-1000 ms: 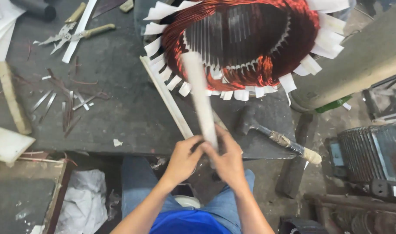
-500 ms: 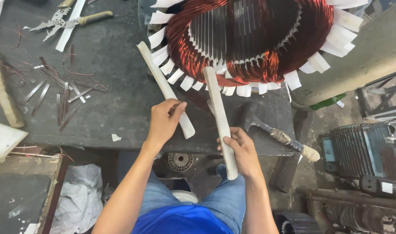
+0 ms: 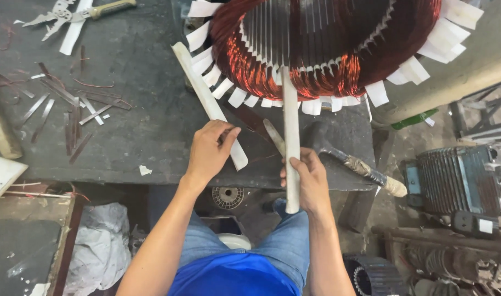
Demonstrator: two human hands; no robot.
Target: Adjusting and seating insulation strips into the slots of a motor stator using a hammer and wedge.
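A person at a dark, scuffed table (image 3: 124,142) is working on a large motor stator (image 3: 327,49), its copper windings (image 3: 250,66) ringed by white insulation paper tabs (image 3: 237,97). The right hand (image 3: 308,183) is clenching its grip around a long pale strip (image 3: 290,137), holding it upright so that the upper end is reaching beyond the grip to the inner edge of the windings while the lower end is hanging below the hand, over the lap. The left hand (image 3: 209,151) is pressing down on the near end of a second pale strip (image 3: 206,104), fingers curled over it in a loose grip; that strip is lying flat on the table, running away from the grip toward the stator's left rim. Just beyond the right grip, a hammer (image 3: 349,161) is lying on the table, handle overhanging the edge. Far to the left of both grips, thin metal slivers (image 3: 69,118) and a pair of snips (image 3: 75,12) are resting.
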